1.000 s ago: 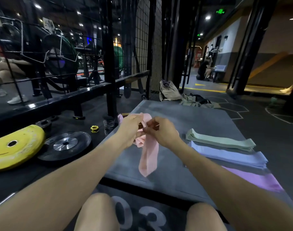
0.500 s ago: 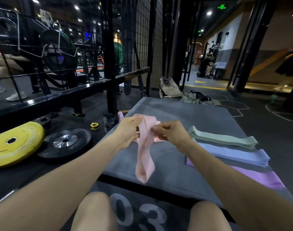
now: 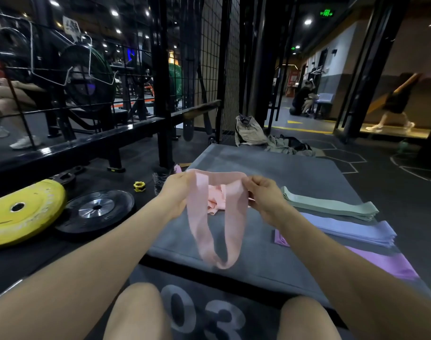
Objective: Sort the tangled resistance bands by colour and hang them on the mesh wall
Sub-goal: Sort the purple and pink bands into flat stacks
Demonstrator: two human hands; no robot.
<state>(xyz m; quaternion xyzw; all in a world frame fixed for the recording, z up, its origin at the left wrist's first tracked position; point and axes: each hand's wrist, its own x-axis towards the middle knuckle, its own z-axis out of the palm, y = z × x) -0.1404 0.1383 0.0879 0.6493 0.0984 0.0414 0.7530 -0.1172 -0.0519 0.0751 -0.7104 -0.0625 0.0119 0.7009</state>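
Observation:
A pink resistance band [image 3: 219, 231] hangs as an open loop between my hands above the grey mat [image 3: 295, 175]. My left hand [image 3: 176, 190] grips its left top corner, my right hand [image 3: 263, 195] pinches the right top corner. Behind the loop a small heap of more pink bands [image 3: 215, 201] lies on the mat. To the right lie flat piles: green bands [image 3: 332, 207], blue bands [image 3: 356, 230] and purple bands [image 3: 391, 263]. The black mesh wall [image 3: 220, 60] stands beyond the mat's far left corner.
A yellow weight plate [image 3: 20, 212] and a black plate [image 3: 96, 209] lie on the floor at left, with a yellow collar [image 3: 139, 186] near them. A bag and clothes [image 3: 251, 131] sit past the mat. People are at far left and in the corridor.
My hands have moved apart, spreading the pink band from a narrow hanging strip into a wide open loop. The view has tilted slightly.

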